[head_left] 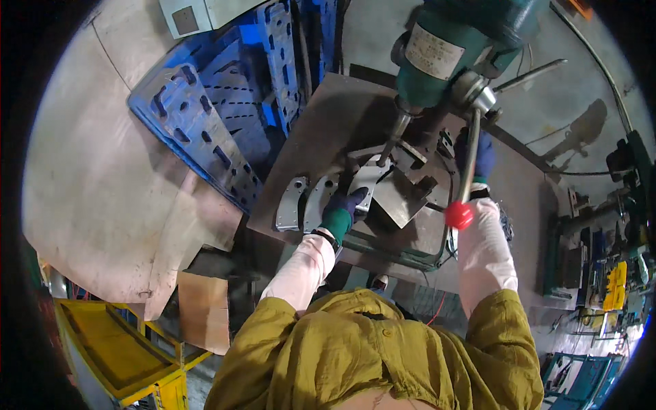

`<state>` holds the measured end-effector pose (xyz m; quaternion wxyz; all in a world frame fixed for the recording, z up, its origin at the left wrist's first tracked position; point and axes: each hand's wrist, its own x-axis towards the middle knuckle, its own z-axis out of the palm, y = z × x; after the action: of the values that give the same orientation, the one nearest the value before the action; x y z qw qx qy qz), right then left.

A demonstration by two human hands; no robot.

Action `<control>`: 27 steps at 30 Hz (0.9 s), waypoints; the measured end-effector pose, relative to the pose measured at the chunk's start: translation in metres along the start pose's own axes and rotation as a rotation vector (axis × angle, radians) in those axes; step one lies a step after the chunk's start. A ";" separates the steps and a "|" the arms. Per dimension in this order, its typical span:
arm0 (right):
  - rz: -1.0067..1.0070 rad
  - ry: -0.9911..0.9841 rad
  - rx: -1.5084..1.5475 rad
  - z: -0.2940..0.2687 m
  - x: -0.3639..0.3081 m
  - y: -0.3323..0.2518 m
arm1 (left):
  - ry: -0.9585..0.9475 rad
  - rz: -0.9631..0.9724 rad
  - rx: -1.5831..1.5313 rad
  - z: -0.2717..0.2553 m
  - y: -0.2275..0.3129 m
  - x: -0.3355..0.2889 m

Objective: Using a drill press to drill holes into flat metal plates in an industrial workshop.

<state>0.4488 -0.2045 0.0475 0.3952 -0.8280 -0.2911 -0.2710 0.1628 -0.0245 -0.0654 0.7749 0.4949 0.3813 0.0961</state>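
Gripping near end of curved silver metal plate (367,181) in dark-blue-gloved left hand (344,207), under metal spindle (398,130) of green drill press (418,85); just right of two similar plates (290,205) near front-left corner of brown table (311,137). Holding dark-blue-gloved right hand (484,156) at red-knobbed metal lever (471,154); cannot tell if closed.

Light is moderate and uneven. Left of the dark-blue-gloved left hand (347,205), the broad pale-beige sheet surface (102,164) is fairly bright; around the hands, the flat brown tabletop (297,157) is dim. Curved silver metal plates (292,203) beside the left hand catch pale highlights. Beyond the dark-blue-gloved right hand (483,157), a dark shadow (586,128) marks the smooth grey surface (574,89). Bluish-white glare (642,333) shows far right of both hands. Fisheye distortion bends edges toward the black rim, where small details look soft.
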 end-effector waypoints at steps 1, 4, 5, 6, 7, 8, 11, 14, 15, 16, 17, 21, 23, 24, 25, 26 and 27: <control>0.021 -0.012 0.091 0.002 -0.012 -0.008 | 0.034 -0.076 0.065 0.001 0.003 0.002; 0.251 -0.100 0.202 -0.009 -0.058 -0.081 | 0.031 0.002 0.039 0.002 0.014 -0.015; 0.370 -0.253 0.306 -0.024 -0.068 -0.116 | 0.086 -0.032 0.124 -0.010 0.004 -0.001; 0.484 -0.414 0.407 -0.038 -0.076 -0.146 | 0.142 -0.074 0.205 -0.025 -0.007 0.015; 0.283 -0.466 0.526 -0.056 -0.086 -0.152 | 0.077 -0.131 0.211 -0.017 -0.001 0.013; 0.075 -0.522 0.649 -0.068 -0.092 -0.160 | 0.026 -0.187 0.218 -0.010 0.004 0.006; 0.686 -0.552 1.396 -0.109 -0.071 -0.224 | 0.055 -0.052 0.089 0.004 0.011 -0.010; 0.827 -0.829 1.878 -0.131 -0.026 -0.241 | 0.081 0.087 0.262 -0.017 -0.006 0.013; 0.722 -0.701 1.663 -0.135 -0.017 -0.249 | 0.117 0.152 0.330 -0.020 -0.011 0.018; 0.652 -0.578 1.414 -0.139 -0.009 -0.255 | 0.120 0.206 0.346 -0.019 -0.010 0.014; 0.688 -0.653 1.534 -0.147 0.003 -0.253 | 0.124 0.264 0.362 -0.018 -0.008 0.010; 0.654 -0.824 1.652 -0.160 0.027 -0.247 | 0.114 0.327 0.331 -0.007 0.016 -0.051; 0.631 -0.862 1.654 -0.164 0.028 -0.232 | 0.020 0.383 0.330 -0.026 0.006 -0.057; 0.633 -0.863 1.695 -0.162 0.019 -0.228 | 0.081 0.430 0.289 -0.055 -0.022 -0.044; 0.635 -0.870 1.739 -0.156 0.007 -0.222 | 0.147 0.478 0.248 -0.092 -0.059 -0.025; 0.648 -0.844 1.771 -0.151 -0.005 -0.204 | 0.199 0.504 0.168 -0.112 -0.071 -0.023; 0.716 -0.826 1.719 -0.145 -0.017 -0.182 | 0.249 0.535 0.090 -0.131 -0.080 -0.023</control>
<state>0.2785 -0.2326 0.2044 0.7828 -0.3309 -0.2361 0.4711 0.0391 0.0151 -0.1498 0.6467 0.5960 0.3333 0.3398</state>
